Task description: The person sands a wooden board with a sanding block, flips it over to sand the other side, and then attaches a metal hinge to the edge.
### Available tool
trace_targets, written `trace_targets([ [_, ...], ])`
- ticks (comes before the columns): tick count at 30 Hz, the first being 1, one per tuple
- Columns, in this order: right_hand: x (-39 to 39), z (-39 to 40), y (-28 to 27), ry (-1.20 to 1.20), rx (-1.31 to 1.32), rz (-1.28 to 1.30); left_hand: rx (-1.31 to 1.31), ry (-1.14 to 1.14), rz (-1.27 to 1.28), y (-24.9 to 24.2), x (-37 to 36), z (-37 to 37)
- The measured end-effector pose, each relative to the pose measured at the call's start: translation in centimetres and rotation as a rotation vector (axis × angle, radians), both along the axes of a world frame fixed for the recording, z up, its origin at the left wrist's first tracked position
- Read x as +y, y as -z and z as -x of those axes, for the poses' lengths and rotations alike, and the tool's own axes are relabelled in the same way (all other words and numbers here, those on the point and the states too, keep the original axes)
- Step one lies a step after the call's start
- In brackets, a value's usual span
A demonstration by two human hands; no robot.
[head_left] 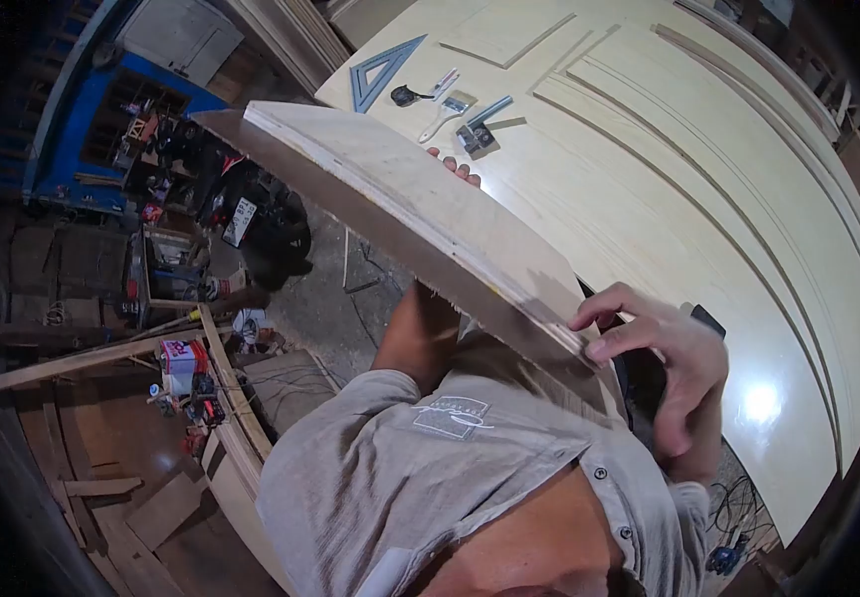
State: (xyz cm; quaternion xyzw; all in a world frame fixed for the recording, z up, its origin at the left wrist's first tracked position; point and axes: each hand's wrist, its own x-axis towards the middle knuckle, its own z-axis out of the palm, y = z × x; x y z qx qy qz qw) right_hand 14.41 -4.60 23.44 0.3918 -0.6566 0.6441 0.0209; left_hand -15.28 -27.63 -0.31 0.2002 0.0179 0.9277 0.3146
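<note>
A long wooden board [509, 234] is held tilted in front of my chest, its layered edge facing me and a brown face showing below. My left hand [462, 171] grips it from beneath; only fingertips show over the far edge, and the rest is hidden behind the board. My right hand [654, 353] is at the near right end, with thumb and fingertips closed on the board's edge. Beyond the board, on the pale worktable, lie a paintbrush [447, 116], a black tape measure [408, 96] and a metal tool with a dark block [477, 134].
The large pale worktable [639, 189] bears a blue-grey set square [380, 75] and several thin wooden strips [688, 149]. To the left stand a parked motorbike [271, 229] and a clutter of tools. Wood offcuts [166, 507] lie lower left; cables [738, 507] hang lower right.
</note>
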Motion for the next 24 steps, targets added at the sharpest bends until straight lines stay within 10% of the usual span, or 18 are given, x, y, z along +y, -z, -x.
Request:
trace_targets([
  [24, -5.3, 5.5, -0.5, 0.336, -0.001, -0.123, 0.132, -0.249, 0.126, -4.7, 1.4, -4.9],
])
